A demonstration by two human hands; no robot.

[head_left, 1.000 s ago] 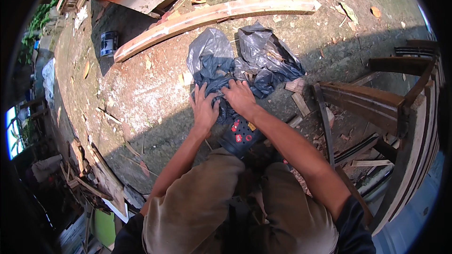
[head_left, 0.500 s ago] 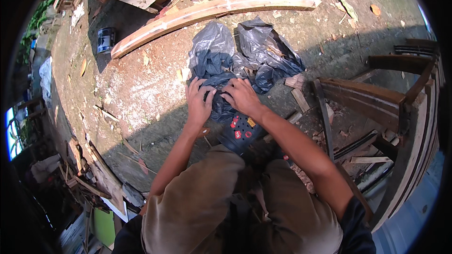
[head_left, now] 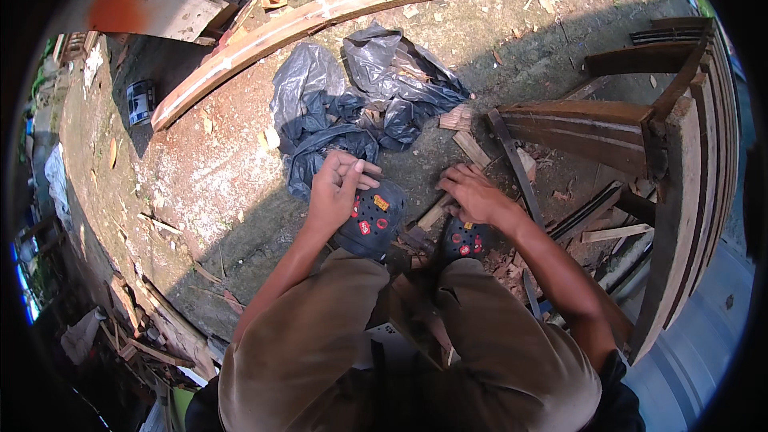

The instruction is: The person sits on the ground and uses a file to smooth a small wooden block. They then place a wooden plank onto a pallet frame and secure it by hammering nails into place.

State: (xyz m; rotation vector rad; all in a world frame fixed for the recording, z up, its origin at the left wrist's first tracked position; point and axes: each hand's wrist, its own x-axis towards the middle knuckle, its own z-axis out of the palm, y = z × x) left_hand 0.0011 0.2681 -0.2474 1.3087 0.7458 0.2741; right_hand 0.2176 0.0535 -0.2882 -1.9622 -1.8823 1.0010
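Note:
A crumpled black plastic bag (head_left: 308,84) lies on the ground in front of me, its mouth spread and some wood scraps inside. My left hand (head_left: 336,188) is at the bag's near edge, over my left dark clog (head_left: 366,224) with its colourful charms. Its fingers are loosely bent, with nothing visible in them. To the right, my right hand (head_left: 477,196) hangs low above my other clog (head_left: 464,242). Its fingers are curved and apart, close to a small wood offcut (head_left: 434,213); I see no grip on it.
A long timber beam (head_left: 320,20) lies beyond the bag. A dark can (head_left: 140,102) stands at the left. A wooden frame (head_left: 576,132) rises on the right, with scrap wood beneath it. Wood chips and dry leaves are scattered over the ground.
Both hands have come off the bag. My right hand has moved right and down toward the wood scraps; my left stays beside the bag. The view has shifted to the right.

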